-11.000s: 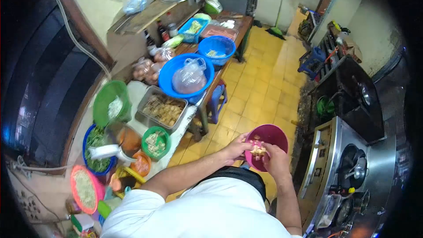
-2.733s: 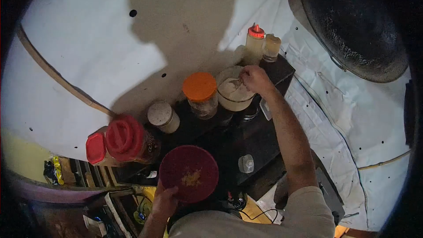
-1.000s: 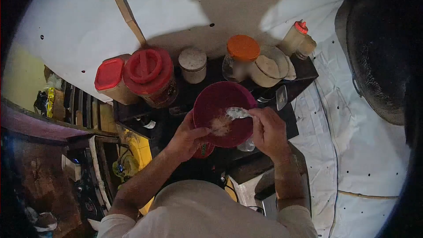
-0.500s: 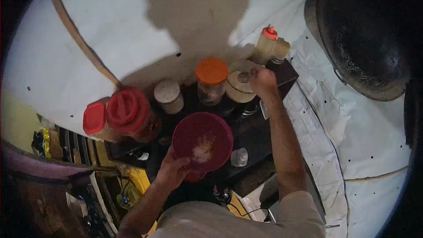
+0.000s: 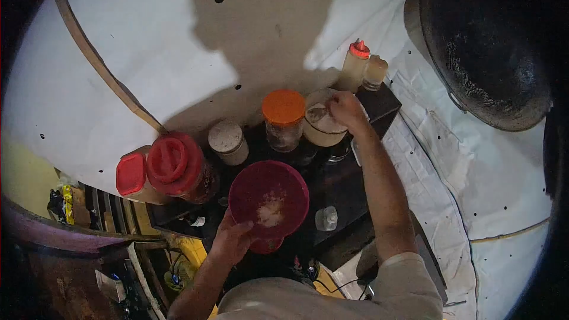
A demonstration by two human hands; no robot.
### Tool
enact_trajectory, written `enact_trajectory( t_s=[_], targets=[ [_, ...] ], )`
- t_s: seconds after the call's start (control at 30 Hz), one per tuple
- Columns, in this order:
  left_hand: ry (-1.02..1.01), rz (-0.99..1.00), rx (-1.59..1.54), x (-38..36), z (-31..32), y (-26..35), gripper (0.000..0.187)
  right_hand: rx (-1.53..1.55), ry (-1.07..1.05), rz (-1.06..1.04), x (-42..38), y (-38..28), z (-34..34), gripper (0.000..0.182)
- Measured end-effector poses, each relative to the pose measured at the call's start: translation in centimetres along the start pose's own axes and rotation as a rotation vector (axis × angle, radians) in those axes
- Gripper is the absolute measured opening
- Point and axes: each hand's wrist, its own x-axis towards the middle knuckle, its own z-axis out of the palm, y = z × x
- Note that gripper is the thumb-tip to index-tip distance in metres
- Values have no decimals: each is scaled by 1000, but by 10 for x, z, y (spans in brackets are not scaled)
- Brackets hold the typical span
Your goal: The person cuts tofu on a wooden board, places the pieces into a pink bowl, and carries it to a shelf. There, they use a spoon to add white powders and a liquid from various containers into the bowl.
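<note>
My left hand (image 5: 233,240) grips the near-left rim of a magenta plastic bowl (image 5: 293,201), thumb over the edge. A small mound of whitish powder or grains (image 5: 271,210) lies in its bottom. At the back right, my right hand (image 5: 347,110) is closed over the mouth of a see-through tub (image 5: 323,137) with pale contents. From its fingers a spoon (image 5: 318,114) reaches into the tub; most of its handle is hidden by the hand. An orange-lidded jar (image 5: 284,108) stands just left of that tub.
Left on the dark table (image 5: 349,225) are a white-topped jar (image 5: 227,139), a large red-lidded jar (image 5: 175,163) and a smaller red-lidded container (image 5: 131,175). A squeeze bottle (image 5: 355,65) and small glass jar (image 5: 374,73) stand behind my right hand. A blackened wok (image 5: 492,53) hangs right.
My right hand and the spoon have moved slightly left and down, with the spoon now lower in the tub. My left hand still holds the bowl. The view has shifted a little.
</note>
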Motion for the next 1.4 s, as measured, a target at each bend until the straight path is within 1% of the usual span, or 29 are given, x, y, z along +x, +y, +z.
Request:
enact_trajectory(
  t_s=[0.03, 0.1, 0.13, 0.2, 0.27, 0.3, 0.33, 0.4, 0.43, 0.5, 0.53, 0.6, 0.67, 0.73, 0.77, 0.83, 0.87, 0.93, 0.97, 1.0, 1.03, 1.07, 1.1, 1.17, 1.23, 1.3, 1.37, 1.4],
  targets=[
    [20, 0, -2, 0, -2, -1, 68, -2, -1, -1, -7, -4, -6, 18],
    [-8, -12, 7, 2, -2, 2, 67, 100, 21, 112, -19, -10, -14, 16],
    [-36, -25, 20, 3, -2, 4, 67, 99, 19, 112, -20, -6, -15, 16],
    [-55, -8, -13, 6, 5, 4, 66, 222, 59, 90, -23, -2, -17, 15],
    [-70, 10, -44, 6, 7, 5, 66, 178, 85, 104, -26, -7, -18, 18],
    [-68, -11, -38, 5, 6, 6, 66, 135, 111, 118, -27, -10, -18, 20],
    [-66, -33, -32, 5, 5, 7, 67, 138, 105, 118, -30, -12, -20, 20],
    [-83, -26, -41, 7, 4, 6, 68, 266, 86, 153, -39, -15, -29, 19],
    [-100, -20, -50, 8, 3, 5, 69, 267, 74, 155, -49, -23, -34, 19],
    [-67, -30, -49, 9, 2, 6, 69, 408, 57, 175, -78, -41, -39, 16],
    [-50, -41, -47, 7, 1, 5, 69, 407, 24, 189, -94, -50, -34, 16],
    [9, -53, -55, 3, -1, 2, 69, 348, 28, -34, -131, -63, -23, 15],
    [35, -53, -60, 5, -4, 0, 68, 190, -78, -37, -172, -76, 2, 13],
    [-59, -35, -94, 6, -8, -2, 68, -158, -41, -741, -193, -62, 33, 16],
    [-53, -30, -98, 5, -6, 1, 68, -155, -48, -746, -201, -60, 34, 16],
    [14, -61, -92, -2, 3, 6, 69, -126, 108, -745, -214, -60, 30, 21],
    [19, -57, -96, -3, -2, 3, 69, -124, 100, -749, -221, -57, 30, 21],
    [-49, -10, -8, -3, -11, -1, 66, -182, -99, -712, -229, -54, 31, 22],
    [-48, 1, -8, -4, -13, -2, 66, -235, -199, -691, -230, -57, 36, 22],
    [0, -7, -17, -7, -12, -3, 67, -233, -201, -701, -227, -57, 36, 22],
    [47, -15, -28, -10, -12, -3, 67, -232, -39, -740, -221, -55, 33, 20],
    [48, -4, -32, -13, -13, -2, 67, -231, 122, -778, -215, -53, 29, 19],
    [46, -9, -41, -18, -15, -1, 69, -141, 233, -605, -210, -61, 19, 15],
    [33, -14, -49, -27, -23, -1, 70, -72, 445, -396, -186, -59, 1, 14],
    [86, 3, 7, -40, -39, -3, 72, -74, 535, -312, -144, -35, -11, 13],
    [79, 22, -25, -52, -54, -4, 72, -267, 559, -396, -107, -17, -15, 15],
    [68, 40, -53, -64, -62, -3, 72, -426, 434, -212, -83, -24, -13, 17],
    [90, 48, -67, -71, -59, 1, 71, -480, 374, -183, -67, -20, -10, 20]
  ],
)
